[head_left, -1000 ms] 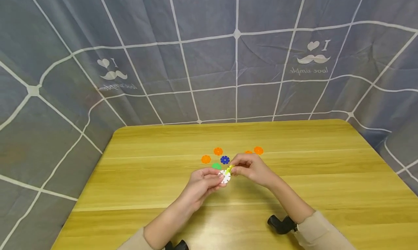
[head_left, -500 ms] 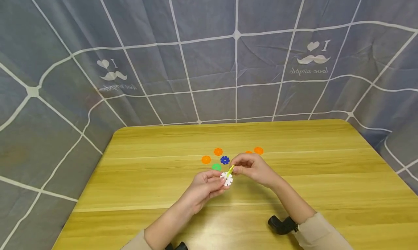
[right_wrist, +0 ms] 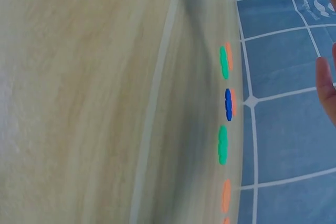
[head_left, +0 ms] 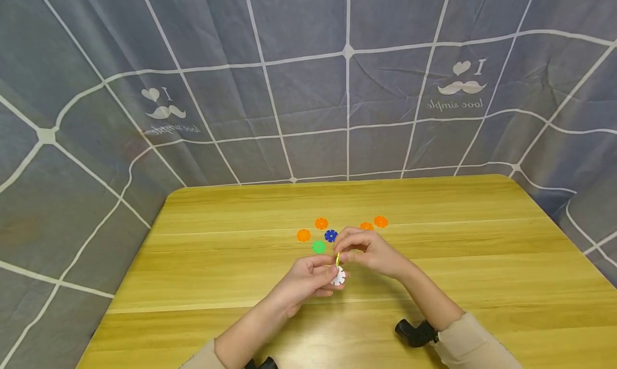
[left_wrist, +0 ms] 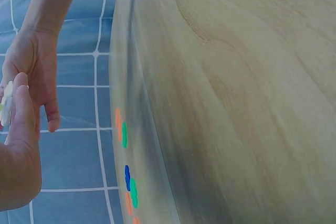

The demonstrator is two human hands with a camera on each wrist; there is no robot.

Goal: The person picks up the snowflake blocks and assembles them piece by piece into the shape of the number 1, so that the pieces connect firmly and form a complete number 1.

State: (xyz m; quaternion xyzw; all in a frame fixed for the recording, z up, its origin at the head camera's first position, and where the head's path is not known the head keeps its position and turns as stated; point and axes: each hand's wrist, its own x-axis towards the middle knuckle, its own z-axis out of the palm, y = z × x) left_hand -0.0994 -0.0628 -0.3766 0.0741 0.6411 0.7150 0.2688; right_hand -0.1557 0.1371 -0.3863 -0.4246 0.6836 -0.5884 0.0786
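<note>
My left hand (head_left: 308,279) pinches a white notched plastic disc (head_left: 339,276) between thumb and fingers, its face turned up toward the head camera. In my right hand (head_left: 368,251) is a yellow-green disc (head_left: 338,258), pinched and seen nearly edge-on. The yellow-green disc stands at the far rim of the white one, and the fingertips of both hands are close together there. In the left wrist view the white disc (left_wrist: 7,103) shows between the two hands at the left edge. Only part of a hand (right_wrist: 326,87) enters the right wrist view.
Past the hands on the wooden table (head_left: 217,262) lie flat notched discs: a blue one (head_left: 331,235), a green one (head_left: 319,247) and several orange ones (head_left: 303,235). Another green disc (right_wrist: 223,145) shows in the wrist views. A black device (head_left: 415,333) is at the right wrist. A grey curtain (head_left: 308,90) hangs behind.
Both hands have shifted slightly toward the body. The white disc has moved nearer and a little right, and the yellow-green disc has turned from slanted to more upright.
</note>
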